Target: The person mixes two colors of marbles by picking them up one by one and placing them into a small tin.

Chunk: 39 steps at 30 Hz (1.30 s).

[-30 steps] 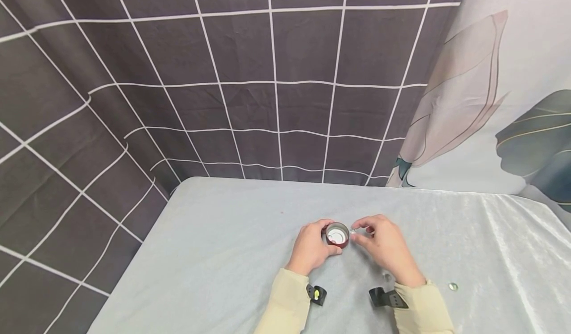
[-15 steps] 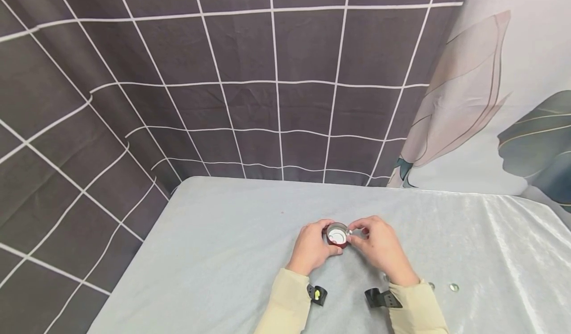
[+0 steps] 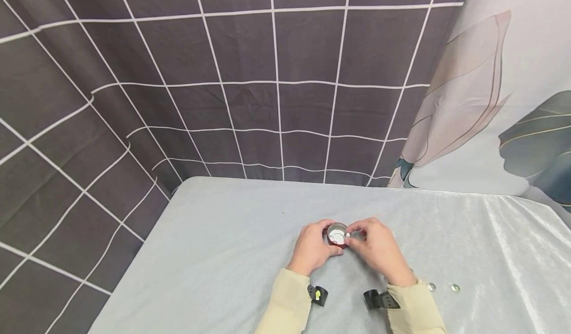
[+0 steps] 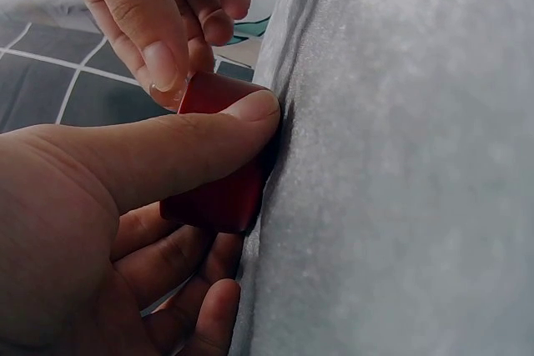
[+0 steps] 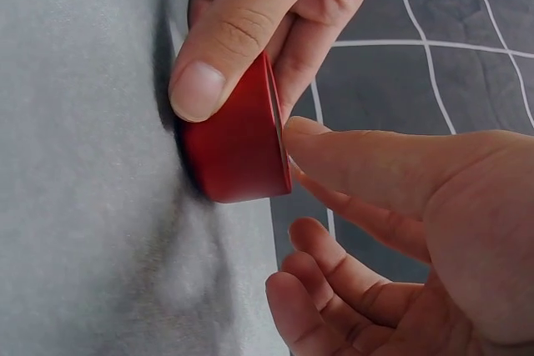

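A small round red tin (image 5: 238, 143), silvery inside and open at the top, stands upright on the cloth. My left hand (image 3: 310, 250) grips it from the left, thumb on the near side and fingers round the far side. My right hand (image 3: 376, 249) is at the tin's right rim, pinching a small clear glass bead (image 3: 348, 235) between thumb and forefinger. Its other fingers curl loosely away from the tin in the right wrist view. Small pieces lie on the tin's pale bottom. From both wrist views the tin's inside is hidden.
Two clear flat glass beads lie on the pale cloth right of the right sleeve, one bead (image 3: 455, 288) farther out and another bead (image 3: 431, 287) beside the cuff. A grey velvety cloth (image 3: 223, 254) covers the table. A dark checked curtain (image 3: 245, 106) hangs behind.
My right hand has moved left with the bead, from beside the tin to over its right rim. The left hand and tin have stayed put. A bead by the right cuff has come into view.
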Motion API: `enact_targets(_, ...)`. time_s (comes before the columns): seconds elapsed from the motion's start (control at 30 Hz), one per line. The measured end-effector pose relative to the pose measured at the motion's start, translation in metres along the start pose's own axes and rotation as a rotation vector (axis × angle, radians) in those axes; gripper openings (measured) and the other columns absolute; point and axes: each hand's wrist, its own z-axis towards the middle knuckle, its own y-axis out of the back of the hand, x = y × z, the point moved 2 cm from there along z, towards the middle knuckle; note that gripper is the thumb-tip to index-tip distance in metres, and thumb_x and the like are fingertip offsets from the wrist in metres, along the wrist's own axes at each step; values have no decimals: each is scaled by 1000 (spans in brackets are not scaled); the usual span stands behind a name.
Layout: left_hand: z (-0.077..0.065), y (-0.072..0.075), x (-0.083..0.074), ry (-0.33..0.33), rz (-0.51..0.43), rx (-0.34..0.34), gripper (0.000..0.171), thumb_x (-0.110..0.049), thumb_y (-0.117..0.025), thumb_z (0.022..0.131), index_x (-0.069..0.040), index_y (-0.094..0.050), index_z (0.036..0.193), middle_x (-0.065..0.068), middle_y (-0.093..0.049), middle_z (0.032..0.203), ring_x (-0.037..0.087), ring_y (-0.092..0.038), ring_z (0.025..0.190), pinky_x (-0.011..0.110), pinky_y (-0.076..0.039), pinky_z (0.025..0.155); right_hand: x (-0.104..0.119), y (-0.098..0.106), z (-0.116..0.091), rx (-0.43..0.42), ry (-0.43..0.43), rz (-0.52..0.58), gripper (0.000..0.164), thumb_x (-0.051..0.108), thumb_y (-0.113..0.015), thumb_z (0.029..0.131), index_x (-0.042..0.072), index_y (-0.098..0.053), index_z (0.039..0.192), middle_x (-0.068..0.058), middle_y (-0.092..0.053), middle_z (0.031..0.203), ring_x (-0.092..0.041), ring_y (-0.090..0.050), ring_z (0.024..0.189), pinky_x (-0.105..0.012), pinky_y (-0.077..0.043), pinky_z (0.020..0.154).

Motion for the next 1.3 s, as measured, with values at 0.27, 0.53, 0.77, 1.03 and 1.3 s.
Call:
enact_targets(0.27, 0, 0, -1, -5, 6, -5, 56, -16, -93, 70, -11, -71, 120, 1, -73, 110, 15, -66, 105, 33, -51, 94, 0, -1, 0, 18, 13, 0, 14, 8, -82, 78, 10, -76, 90, -11, -66, 94, -21, -58, 81, -39, -49, 71)
enact_targets(0.53, -1, 0, -2, -13, 12, -10, 56, -16, -93, 69, -11, -71, 120, 1, -73, 110, 16, -66, 104, 33, -51, 94, -1, -2, 0, 35, 15, -8, 15, 12, -84, 78, 11, -76, 90, -7, -65, 92, -19, -57, 81, -39, -48, 71)
enact_targets(0.77, 0, 0, 0, -19, 5, -10, 56, -15, -93, 69, -12, -71, 120, 0, -73, 109, 15, -66, 104, 33, -51, 94, -2, -2, -1, 36, 25, -12, 15, 13, -85, 78, 12, -76, 91, -7, -65, 92, -18, -56, 81, -39, -48, 72)
enact_targets(1.03, 1, 0, 1, -11, 8, -7, 57, -16, -93, 69, -12, -70, 121, 0, -73, 110, 16, -66, 106, 34, -51, 95, -3, 2, -3, 17, 38, -13, 15, 11, -83, 78, 13, -76, 91, -9, -67, 96, -20, -58, 82, -41, -50, 74)
enact_targets(1.3, 0, 0, 2, -14, 8, -4, 56, -15, -94, 68, -12, -71, 120, -1, -73, 109, 15, -66, 106, 34, -51, 96, -5, 8, -5, -9, 49, -14, 18, 12, -84, 78, 11, -76, 94, -10, -68, 98, -23, -62, 84, -44, -53, 75)
